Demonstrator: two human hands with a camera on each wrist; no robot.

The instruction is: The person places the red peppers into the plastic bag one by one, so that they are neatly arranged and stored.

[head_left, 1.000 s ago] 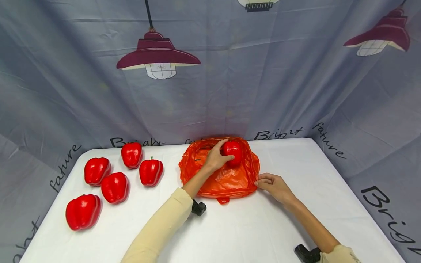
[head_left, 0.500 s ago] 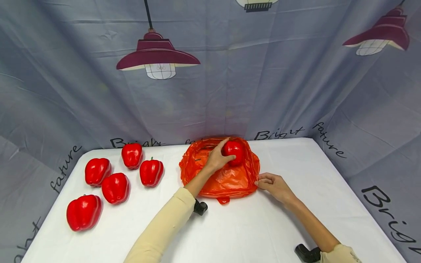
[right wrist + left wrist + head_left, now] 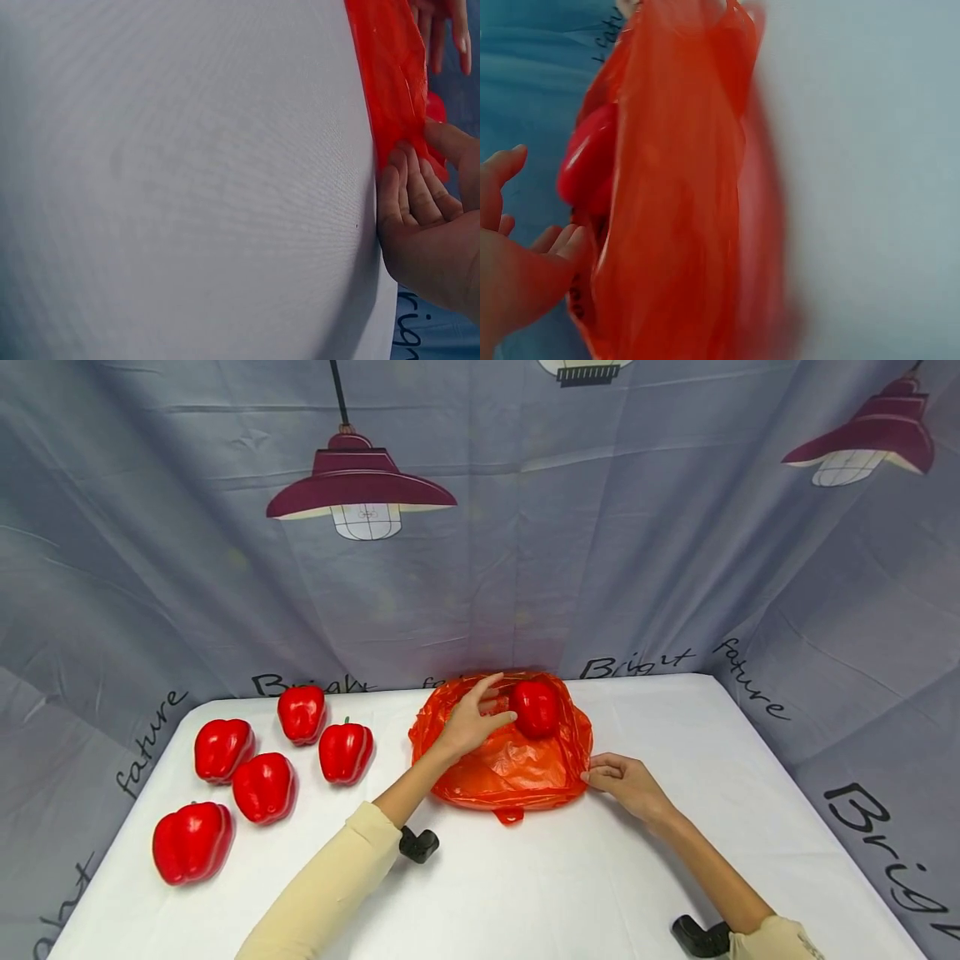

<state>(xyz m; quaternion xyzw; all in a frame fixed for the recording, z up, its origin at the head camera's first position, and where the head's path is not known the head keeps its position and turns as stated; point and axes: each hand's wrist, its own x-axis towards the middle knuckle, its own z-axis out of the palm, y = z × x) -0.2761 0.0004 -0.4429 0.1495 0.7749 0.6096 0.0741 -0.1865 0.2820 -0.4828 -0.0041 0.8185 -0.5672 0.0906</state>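
An orange-red plastic bag (image 3: 517, 772) lies spread with its mouth open at the table's far side. One red bell pepper (image 3: 536, 708) sits inside it, toward the right; in the left wrist view this pepper (image 3: 589, 161) shows past the bag's edge. My left hand (image 3: 467, 725), fingers spread, is over the left part of the bag, apart from the pepper and holding nothing. At the bag's right edge, my right hand (image 3: 622, 785) pinches the plastic rim between thumb and fingers, as the right hand (image 3: 431, 217) shows in the right wrist view.
Several more red bell peppers stand on the left of the white table (image 3: 525, 893), the nearest to the bag being a pepper (image 3: 345, 752) with a green stem. A printed grey curtain (image 3: 510, 568) hangs behind the table.
My left hand has let go of the pepper and drawn back to the left, its fingers spreading. The pepper stays in the bag. My right hand keeps its place on the rim.
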